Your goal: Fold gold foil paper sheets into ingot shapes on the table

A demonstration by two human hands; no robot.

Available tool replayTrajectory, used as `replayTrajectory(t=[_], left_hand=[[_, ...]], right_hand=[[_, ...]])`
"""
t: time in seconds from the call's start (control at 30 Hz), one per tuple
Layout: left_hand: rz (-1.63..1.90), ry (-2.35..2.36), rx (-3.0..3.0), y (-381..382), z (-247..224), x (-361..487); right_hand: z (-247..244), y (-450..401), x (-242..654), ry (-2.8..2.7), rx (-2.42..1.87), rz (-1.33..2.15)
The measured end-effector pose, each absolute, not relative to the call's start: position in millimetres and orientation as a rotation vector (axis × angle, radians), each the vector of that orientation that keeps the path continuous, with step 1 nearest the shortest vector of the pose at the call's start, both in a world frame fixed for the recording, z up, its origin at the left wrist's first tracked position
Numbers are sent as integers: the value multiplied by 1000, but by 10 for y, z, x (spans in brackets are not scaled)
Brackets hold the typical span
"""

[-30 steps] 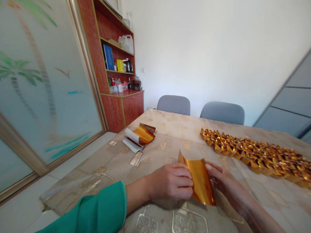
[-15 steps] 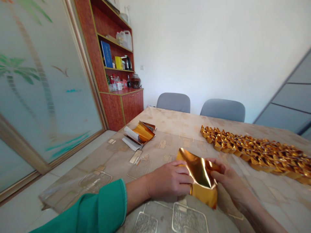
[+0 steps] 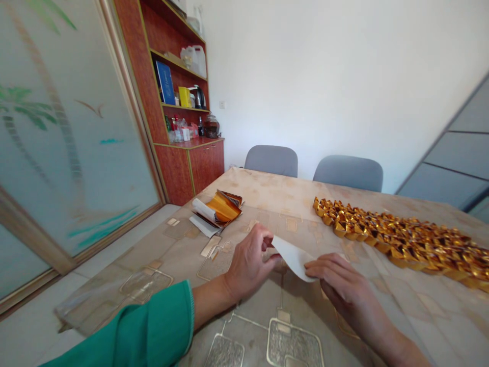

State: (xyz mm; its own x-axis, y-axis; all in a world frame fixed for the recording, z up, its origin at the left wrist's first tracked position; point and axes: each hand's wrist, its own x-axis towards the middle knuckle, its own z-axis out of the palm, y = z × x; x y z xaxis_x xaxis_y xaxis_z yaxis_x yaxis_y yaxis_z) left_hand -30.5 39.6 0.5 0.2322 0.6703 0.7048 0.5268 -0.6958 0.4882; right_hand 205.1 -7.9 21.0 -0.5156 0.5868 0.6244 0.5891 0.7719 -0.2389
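Note:
A sheet of gold foil paper (image 3: pixel 294 259) is stretched between my two hands above the table, its white back showing. My left hand (image 3: pixel 250 262) pinches its left end between thumb and fingers. At the other end, my right hand (image 3: pixel 342 280) is closed on the sheet, with the fingers on top and the thumb hidden. The sheet curves slightly, and its gold side is out of sight. Beyond my left hand lies a loose stack of gold foil paper (image 3: pixel 221 209), partly curled with white backs showing. Rows of folded gold paper pieces (image 3: pixel 393 234) stand to the right.
A patterned cover lies over the table (image 3: pixel 153 311). Two grey chairs (image 3: pixel 271 159) stand at its far side, against the white wall. A red-brown cabinet (image 3: pixel 208 165) with bottles and a kettle is at the back left, beside a frosted sliding door (image 3: pixel 76 153).
The sheet has been turned from its gold face to its white back. My left hand has moved up and away and now pinches the end; my right hand has turned palm down.

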Motion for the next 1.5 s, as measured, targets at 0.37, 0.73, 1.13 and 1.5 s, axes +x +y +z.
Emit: replayTrajectory(t=[0.37,0.73,1.13,1.5], left_hand=[[704,642,2979,257,-57,-431],[660,883,2630,-5,-35,-553],[615,1379,2345,135,61,-290],[453,1362,2421,236,-49,-306]], right_hand=[[47,-372,2258,-2580,-921,86],[130,-431,2273,-2242,-1141,746],[10,-105,2170,-2000,-1598,635],[-58,-121,2221,-1913,-1667,645]])
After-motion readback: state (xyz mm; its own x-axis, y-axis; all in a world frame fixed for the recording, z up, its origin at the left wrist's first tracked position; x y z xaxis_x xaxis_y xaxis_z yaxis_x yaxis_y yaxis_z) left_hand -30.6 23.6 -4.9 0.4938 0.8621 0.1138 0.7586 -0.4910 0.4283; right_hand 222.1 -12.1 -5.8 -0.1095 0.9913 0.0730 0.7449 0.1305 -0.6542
